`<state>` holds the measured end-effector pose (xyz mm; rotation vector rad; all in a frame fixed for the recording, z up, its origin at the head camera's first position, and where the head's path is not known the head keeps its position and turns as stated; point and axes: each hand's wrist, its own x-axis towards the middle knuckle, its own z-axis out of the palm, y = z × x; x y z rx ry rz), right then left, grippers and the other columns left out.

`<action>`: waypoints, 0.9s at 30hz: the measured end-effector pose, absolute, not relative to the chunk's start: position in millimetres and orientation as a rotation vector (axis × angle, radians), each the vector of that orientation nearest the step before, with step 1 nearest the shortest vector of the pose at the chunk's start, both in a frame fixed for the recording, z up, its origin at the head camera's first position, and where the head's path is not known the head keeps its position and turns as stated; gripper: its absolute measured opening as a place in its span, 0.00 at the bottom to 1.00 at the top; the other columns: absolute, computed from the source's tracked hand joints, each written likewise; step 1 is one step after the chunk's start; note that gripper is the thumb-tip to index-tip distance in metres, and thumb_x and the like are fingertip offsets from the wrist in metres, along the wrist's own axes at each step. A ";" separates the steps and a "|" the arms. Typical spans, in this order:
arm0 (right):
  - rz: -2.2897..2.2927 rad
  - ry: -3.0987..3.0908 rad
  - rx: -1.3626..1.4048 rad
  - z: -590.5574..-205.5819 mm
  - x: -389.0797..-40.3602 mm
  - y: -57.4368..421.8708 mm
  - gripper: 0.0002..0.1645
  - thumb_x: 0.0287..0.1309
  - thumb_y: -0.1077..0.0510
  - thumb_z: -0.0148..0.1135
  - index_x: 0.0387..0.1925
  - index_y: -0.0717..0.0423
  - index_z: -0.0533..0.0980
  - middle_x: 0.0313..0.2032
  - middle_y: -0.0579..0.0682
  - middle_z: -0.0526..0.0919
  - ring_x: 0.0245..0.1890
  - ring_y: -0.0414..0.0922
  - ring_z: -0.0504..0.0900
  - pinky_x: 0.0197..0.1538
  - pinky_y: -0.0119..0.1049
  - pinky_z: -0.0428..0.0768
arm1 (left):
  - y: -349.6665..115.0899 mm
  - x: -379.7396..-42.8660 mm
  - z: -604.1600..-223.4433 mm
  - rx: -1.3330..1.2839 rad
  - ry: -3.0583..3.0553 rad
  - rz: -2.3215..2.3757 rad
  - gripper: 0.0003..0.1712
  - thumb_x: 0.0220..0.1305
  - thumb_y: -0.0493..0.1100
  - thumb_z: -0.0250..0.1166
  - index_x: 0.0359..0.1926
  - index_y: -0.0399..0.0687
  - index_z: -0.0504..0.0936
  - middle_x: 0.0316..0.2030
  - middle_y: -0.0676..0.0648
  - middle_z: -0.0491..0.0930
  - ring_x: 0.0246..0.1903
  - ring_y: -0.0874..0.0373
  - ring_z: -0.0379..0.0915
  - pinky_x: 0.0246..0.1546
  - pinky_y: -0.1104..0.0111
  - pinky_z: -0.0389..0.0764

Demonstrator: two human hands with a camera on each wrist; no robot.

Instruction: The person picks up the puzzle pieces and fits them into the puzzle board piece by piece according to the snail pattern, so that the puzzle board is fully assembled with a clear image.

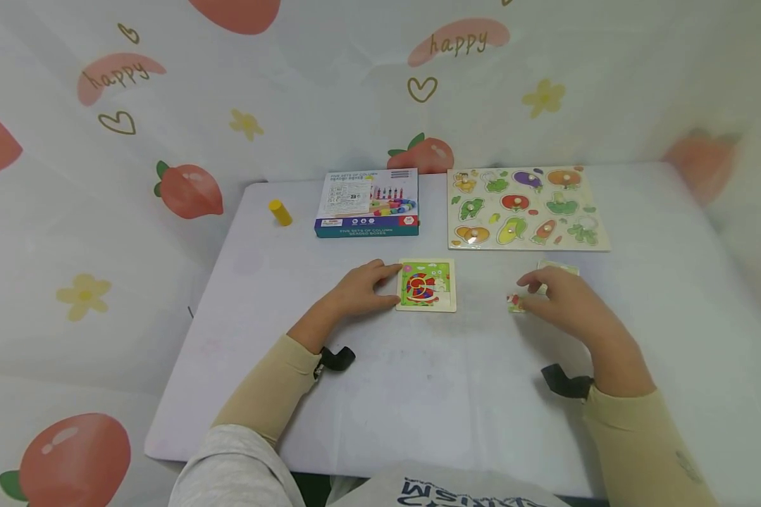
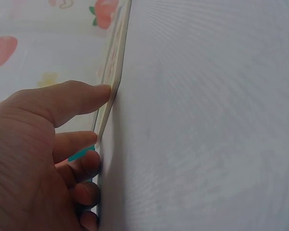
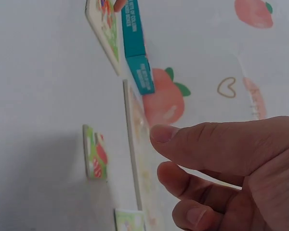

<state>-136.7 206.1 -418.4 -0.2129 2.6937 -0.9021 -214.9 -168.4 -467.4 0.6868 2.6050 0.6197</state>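
Note:
A small square puzzle board [image 1: 449, 285], with a colourful snail-like picture in a pale wooden frame, lies mid-table. My left hand [image 1: 361, 289] touches its left edge, index finger near the far corner and thumb near the close one. In the left wrist view, that thumb and finger meet the thin rim of the board [image 2: 114, 79]. My right hand [image 1: 561, 303] hovers over loose picture tiles on the right. A green-and-red tile [image 3: 96, 153] lies apart from its fingertips in the right wrist view, another tile [image 3: 129, 220] beyond. Nothing shows between thumb and fingers.
Behind the puzzle board stands a flat bead-set box [image 1: 368, 204]. A large vegetable peg puzzle [image 1: 529, 209] lies to its right. A yellow cylinder [image 1: 280, 213] is at the far left of the white table [image 1: 418, 408]. A printed cloth [image 1: 330, 84] hangs behind.

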 end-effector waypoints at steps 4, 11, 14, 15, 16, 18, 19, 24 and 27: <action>-0.892 2.673 -0.193 -425.0 -136.9 211.0 0.21 0.64 0.56 0.68 0.54 0.64 0.80 0.47 0.59 0.80 0.43 0.54 0.73 0.42 0.45 0.75 | -168.2 -214.8 -466.6 0.682 2.605 0.617 0.42 0.65 0.57 0.69 0.77 0.58 0.67 0.41 0.49 0.69 0.42 0.56 0.66 0.38 0.62 0.68; -0.899 2.628 -0.165 -439.2 -140.4 216.0 0.21 0.59 0.61 0.70 0.53 0.66 0.79 0.45 0.60 0.80 0.45 0.56 0.74 0.49 0.53 0.76 | -168.4 -214.7 -465.7 0.677 2.599 0.633 0.43 0.64 0.57 0.70 0.77 0.57 0.67 0.40 0.49 0.69 0.42 0.56 0.66 0.38 0.63 0.67; -0.898 2.626 -0.164 -444.5 -141.9 216.8 0.22 0.59 0.62 0.71 0.53 0.67 0.79 0.45 0.61 0.80 0.46 0.57 0.74 0.53 0.57 0.74 | -168.2 -214.7 -465.7 0.678 2.600 0.635 0.42 0.64 0.57 0.70 0.77 0.58 0.67 0.40 0.49 0.69 0.41 0.56 0.66 0.37 0.63 0.67; -0.898 2.628 -0.165 -445.5 -142.2 216.8 0.21 0.59 0.62 0.71 0.52 0.67 0.79 0.44 0.60 0.80 0.46 0.57 0.75 0.54 0.57 0.74 | -168.2 -214.7 -465.7 0.678 2.601 0.634 0.42 0.64 0.57 0.69 0.77 0.58 0.67 0.40 0.49 0.69 0.41 0.56 0.66 0.37 0.63 0.66; -0.894 2.631 -0.169 -446.1 -142.5 217.1 0.21 0.58 0.62 0.71 0.52 0.67 0.80 0.44 0.60 0.80 0.46 0.57 0.75 0.54 0.57 0.74 | -168.3 -214.7 -465.7 0.678 2.602 0.635 0.42 0.64 0.57 0.69 0.77 0.58 0.67 0.40 0.49 0.69 0.41 0.56 0.66 0.37 0.63 0.66; -0.892 2.637 -0.174 -447.6 -143.2 217.0 0.20 0.58 0.62 0.71 0.51 0.67 0.80 0.42 0.59 0.80 0.45 0.57 0.75 0.53 0.56 0.74 | -168.4 -214.8 -466.0 0.678 2.603 0.634 0.42 0.65 0.57 0.69 0.77 0.58 0.67 0.40 0.49 0.69 0.41 0.56 0.66 0.37 0.63 0.66; -0.894 2.637 -0.173 -447.8 -143.4 217.1 0.20 0.58 0.62 0.71 0.51 0.67 0.80 0.42 0.59 0.80 0.45 0.56 0.75 0.52 0.56 0.74 | -168.4 -214.8 -466.0 0.677 2.603 0.635 0.42 0.64 0.57 0.69 0.77 0.58 0.67 0.40 0.49 0.69 0.41 0.56 0.66 0.37 0.63 0.66; -0.896 2.632 -0.168 -447.1 -143.4 217.4 0.20 0.58 0.62 0.72 0.50 0.67 0.80 0.41 0.58 0.79 0.44 0.56 0.74 0.51 0.54 0.74 | -168.6 -214.6 -466.0 0.678 2.603 0.628 0.42 0.65 0.57 0.69 0.77 0.57 0.67 0.40 0.49 0.69 0.41 0.56 0.65 0.37 0.63 0.66; -0.890 2.629 -0.171 -446.6 -143.1 217.3 0.20 0.58 0.62 0.72 0.50 0.67 0.80 0.41 0.58 0.80 0.44 0.56 0.74 0.50 0.54 0.75 | -168.4 -214.1 -465.5 0.688 2.603 0.625 0.42 0.65 0.56 0.69 0.77 0.57 0.67 0.40 0.49 0.69 0.41 0.56 0.65 0.38 0.63 0.66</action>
